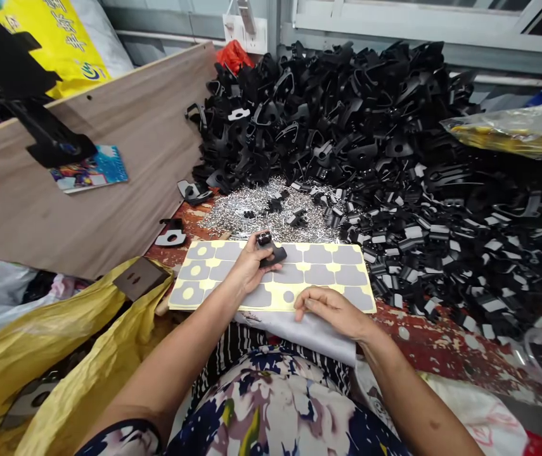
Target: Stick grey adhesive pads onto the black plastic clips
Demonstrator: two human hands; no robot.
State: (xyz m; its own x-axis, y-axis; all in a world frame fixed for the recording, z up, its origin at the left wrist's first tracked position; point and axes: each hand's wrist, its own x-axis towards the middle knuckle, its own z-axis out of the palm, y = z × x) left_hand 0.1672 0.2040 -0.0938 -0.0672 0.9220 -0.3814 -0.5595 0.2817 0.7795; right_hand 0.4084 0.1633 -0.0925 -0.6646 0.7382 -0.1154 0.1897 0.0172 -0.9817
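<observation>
My left hand is closed round a black plastic clip, holding it just above the sheet of stickers. The sheet is yellow backing with rows of grey cut-out pads, and several pads at its left end have round yellow holes. At the sheet's front edge is my right hand, its fingers curled and the thumb close against the index finger. Whatever these fingertips pinch, if anything, is hidden. Under the sheet's front edge lies a pale grey cloth or sheet.
Behind the sheet is a heap of metal pins. A big pile of black plastic clips rises at the back, with small black-and-white pieces at right. A wooden board stands at left, above a yellow bag.
</observation>
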